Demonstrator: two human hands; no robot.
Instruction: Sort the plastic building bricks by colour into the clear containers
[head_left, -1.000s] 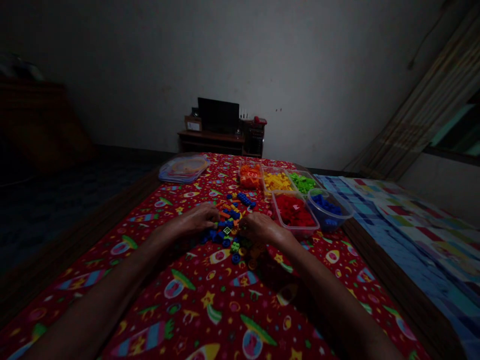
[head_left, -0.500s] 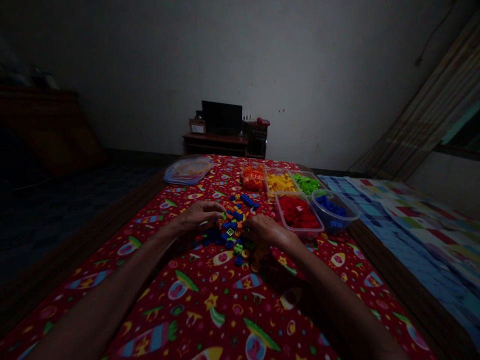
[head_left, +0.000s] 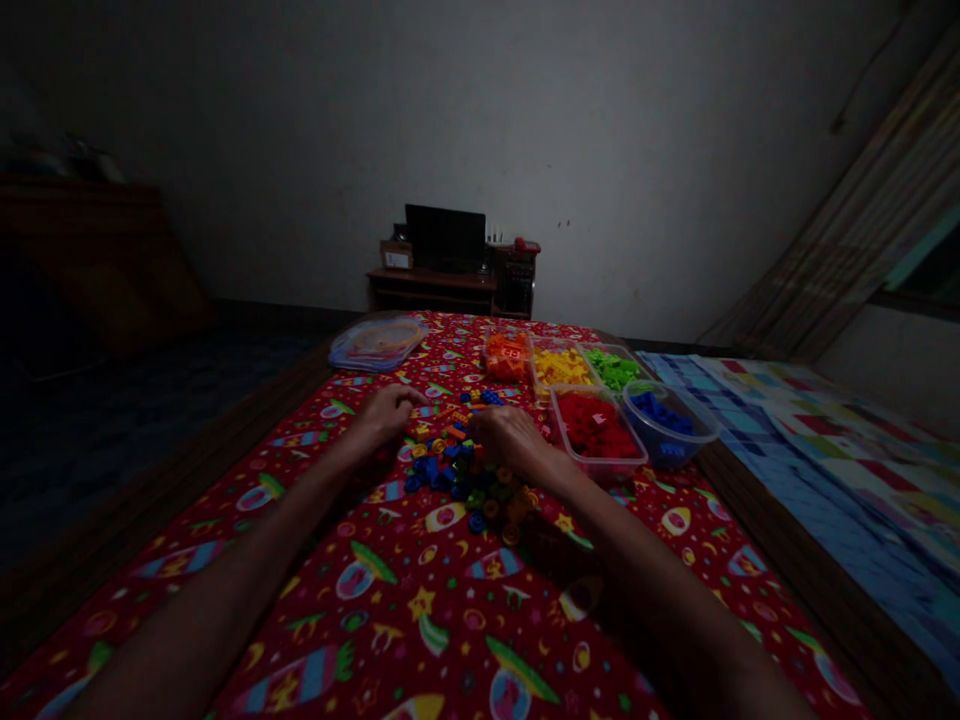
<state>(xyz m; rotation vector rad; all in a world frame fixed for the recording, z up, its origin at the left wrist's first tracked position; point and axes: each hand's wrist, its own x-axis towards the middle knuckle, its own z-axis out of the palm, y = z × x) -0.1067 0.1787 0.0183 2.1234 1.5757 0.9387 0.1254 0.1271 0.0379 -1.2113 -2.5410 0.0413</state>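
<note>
A mixed pile of small plastic building bricks, mostly blue, orange, yellow and green with some wheel-like pieces, lies on the red patterned tablecloth. At the pile's far left edge is my left hand, its index finger stretched toward the bricks and nothing visible in it. My right hand reaches over the right side of the pile with its fingers bent down and together. Whatever is between those fingertips is hidden by the hand. Beyond it, a blue brick piece rests on the cloth.
To the right stand tubs of sorted bricks: red, blue, yellow and green. An orange-filled container is beside them. Stacked clear lids lie far left. A monitor stands by the wall.
My left hand has drawn back leftward and away from the pile's middle. My right hand has shifted slightly left and farther forward over the bricks. Some bricks in the pile have shifted.
</note>
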